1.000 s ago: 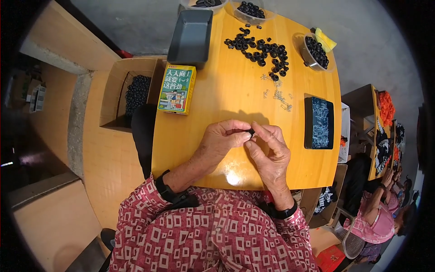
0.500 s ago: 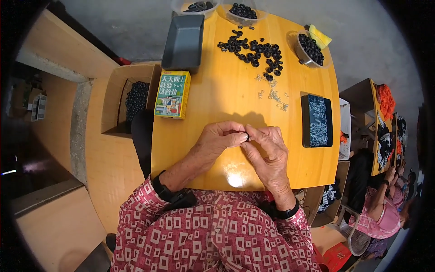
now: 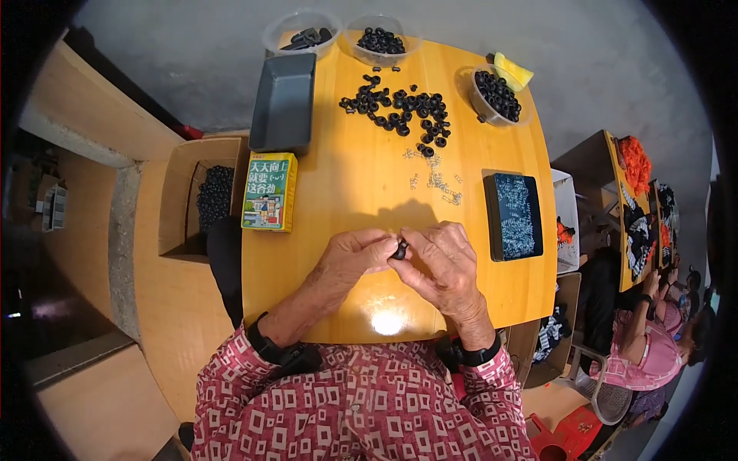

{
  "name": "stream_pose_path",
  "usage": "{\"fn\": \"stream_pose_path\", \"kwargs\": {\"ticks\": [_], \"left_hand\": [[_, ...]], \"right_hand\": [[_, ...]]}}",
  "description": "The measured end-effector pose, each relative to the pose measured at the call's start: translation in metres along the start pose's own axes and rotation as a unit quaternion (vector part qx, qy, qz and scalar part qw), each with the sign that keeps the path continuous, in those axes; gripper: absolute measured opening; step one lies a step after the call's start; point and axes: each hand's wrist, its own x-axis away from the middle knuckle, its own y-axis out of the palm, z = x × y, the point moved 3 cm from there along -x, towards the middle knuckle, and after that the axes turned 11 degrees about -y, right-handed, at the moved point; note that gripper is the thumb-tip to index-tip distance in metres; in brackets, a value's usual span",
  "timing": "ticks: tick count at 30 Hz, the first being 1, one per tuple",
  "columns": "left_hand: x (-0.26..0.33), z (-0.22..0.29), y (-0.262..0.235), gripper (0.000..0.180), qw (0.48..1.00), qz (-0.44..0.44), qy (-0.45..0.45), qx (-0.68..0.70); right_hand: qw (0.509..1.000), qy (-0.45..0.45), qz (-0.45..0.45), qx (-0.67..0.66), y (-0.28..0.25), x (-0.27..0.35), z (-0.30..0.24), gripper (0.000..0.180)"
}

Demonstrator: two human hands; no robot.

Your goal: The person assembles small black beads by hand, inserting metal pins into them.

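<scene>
Two bare hands, the left hand (image 3: 350,260) and the right hand (image 3: 444,265), met above the yellow wooden desk (image 3: 327,196) in the head view. Both sets of fingers were nearly closed, pinching one small, rounded black piece (image 3: 400,250) between their tips, partly covering it. If either pinch loosened, so small a piece could have slipped and rolled towards the scattered round black pieces (image 3: 401,115) or tiny silvery bits (image 3: 440,183). A careless right elbow might have jolted the black rectangular tray (image 3: 495,223), spilling its contents.
</scene>
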Motion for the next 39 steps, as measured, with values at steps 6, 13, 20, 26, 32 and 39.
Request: {"fn": "stream_pose_path", "kwargs": {"ticks": [6,13,20,26,32,39], "left_hand": [[-0.003,0.0,-0.005,0.026,0.998,-0.031,-0.002,-0.048],[-0.002,0.001,0.002,0.023,0.994,-0.008,0.046,-0.099],[-0.001,-0.005,0.006,0.021,0.994,0.027,0.042,-0.093],[-0.001,0.0,0.007,0.023,0.986,0.023,0.044,-0.158],[-0.003,0.001,0.004,0.027,0.967,0.03,0.028,-0.253],[0.002,0.001,0.012,0.027,0.96,0.072,0.041,-0.268]], "right_hand": [[1.0,-0.02,-0.008,0.019,-0.004,-0.003,-0.001,0.035],[0.998,-0.047,-0.008,0.047,-0.007,0.001,-0.004,0.03],[0.999,-0.014,-0.03,0.031,-0.005,0.008,-0.004,0.038],[0.996,-0.034,-0.072,0.05,-0.011,0.006,-0.002,0.035],[0.992,-0.064,-0.089,0.068,-0.013,0.001,-0.004,0.032],[0.983,-0.1,-0.127,0.087,-0.01,0.005,-0.004,0.019]]}}
